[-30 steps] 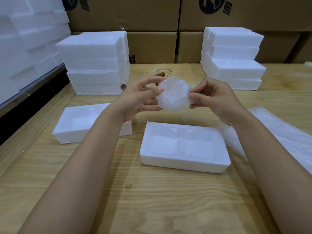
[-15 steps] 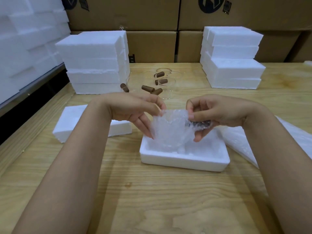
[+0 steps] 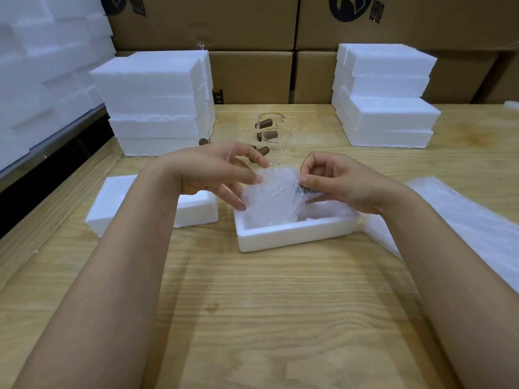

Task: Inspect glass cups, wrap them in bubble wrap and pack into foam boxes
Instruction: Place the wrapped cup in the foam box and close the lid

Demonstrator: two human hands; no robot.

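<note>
Two hands on one wrapped cup [image 3: 269,200], half down in the left end of the foam box [image 3: 295,234]. Left hand [image 3: 213,175] steadies it, fingers nearly straight; right hand [image 3: 337,183] pinches the wrap. Likely light, fragile, slippery (glass underneath): hold the body, not loose edges.

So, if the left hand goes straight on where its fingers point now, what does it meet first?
The left hand points right and down, so it would first meet the bubble-wrapped cup, which its fingertips seem almost to touch; the foam box lies under that.
</note>
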